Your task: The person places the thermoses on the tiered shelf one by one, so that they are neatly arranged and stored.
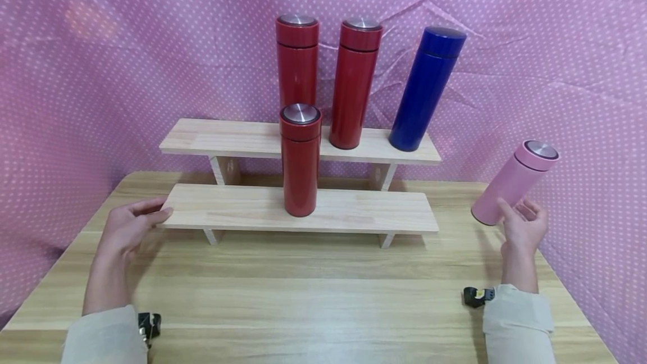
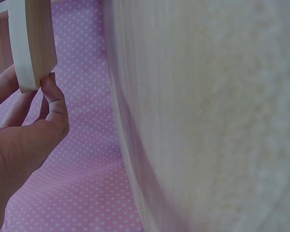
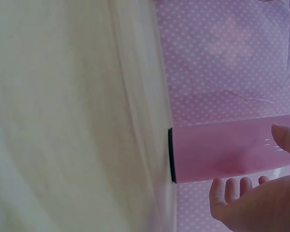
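At the left end of the lower wooden shelf (image 1: 232, 206), my left hand (image 1: 132, 223) pinches the board between thumb and fingers; the left wrist view shows the board's end (image 2: 31, 48) between them. My right hand (image 1: 523, 229) is beside a pink thermos bottle (image 1: 513, 184) with a silver-topped lid. The bottle stands with its dark base at the tabletop. In the right wrist view, the thumb (image 3: 282, 137) overlaps the bottle while the loosely bent fingers (image 3: 217, 193) show whole along its lower side. A red thermos bottle (image 1: 300, 167) stands on the lower shelf.
Behind, a higher wooden shelf (image 1: 217, 136) carries a red bottle (image 1: 297, 66), another red bottle (image 1: 356, 83) and a blue bottle (image 1: 427, 89). Both shelves rest on a wood-grain table (image 1: 313, 302). Pink dotted cloth (image 1: 192, 44) hangs round the back and sides.
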`<state>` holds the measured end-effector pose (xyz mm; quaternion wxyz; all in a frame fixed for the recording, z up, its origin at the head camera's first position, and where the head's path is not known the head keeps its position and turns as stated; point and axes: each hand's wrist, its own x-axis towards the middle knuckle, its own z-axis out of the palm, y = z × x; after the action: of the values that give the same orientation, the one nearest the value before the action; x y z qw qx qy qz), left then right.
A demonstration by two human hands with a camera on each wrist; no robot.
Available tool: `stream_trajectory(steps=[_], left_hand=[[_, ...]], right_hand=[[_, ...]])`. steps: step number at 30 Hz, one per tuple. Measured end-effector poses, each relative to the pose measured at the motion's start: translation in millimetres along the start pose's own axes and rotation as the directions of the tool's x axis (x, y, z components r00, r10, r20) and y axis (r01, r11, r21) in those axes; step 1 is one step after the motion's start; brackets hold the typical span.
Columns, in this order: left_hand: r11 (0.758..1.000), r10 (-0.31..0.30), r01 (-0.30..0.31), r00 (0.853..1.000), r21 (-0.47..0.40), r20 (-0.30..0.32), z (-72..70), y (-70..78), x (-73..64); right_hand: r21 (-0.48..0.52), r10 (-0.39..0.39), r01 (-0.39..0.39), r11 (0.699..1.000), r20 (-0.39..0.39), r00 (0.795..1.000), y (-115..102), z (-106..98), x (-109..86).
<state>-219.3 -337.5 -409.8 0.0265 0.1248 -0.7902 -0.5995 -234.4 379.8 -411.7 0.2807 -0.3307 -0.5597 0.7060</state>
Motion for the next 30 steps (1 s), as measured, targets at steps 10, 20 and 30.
stream_trajectory(steps=[10, 20, 30], left_hand=[[1.0, 0.021, -0.021, 1.0, -0.015, 0.007, 0.1, -0.5, 0.7], [0.999, 0.034, -0.034, 0.999, -0.003, 0.0, 0.8, -1.0, 2.0], [0.999, 0.021, -0.021, 1.0, 0.044, 0.004, 0.4, 0.3, 2.2]], right_hand=[[0.027, 0.027, -0.028, 0.999, 0.014, 1.0, 6, 3, 14.8], [0.059, 0.051, -0.054, 0.997, 0.059, 0.997, 10, 5, 23.2], [0.001, 0.025, -0.025, 1.0, 0.067, 0.997, 13, 9, 28.7]])
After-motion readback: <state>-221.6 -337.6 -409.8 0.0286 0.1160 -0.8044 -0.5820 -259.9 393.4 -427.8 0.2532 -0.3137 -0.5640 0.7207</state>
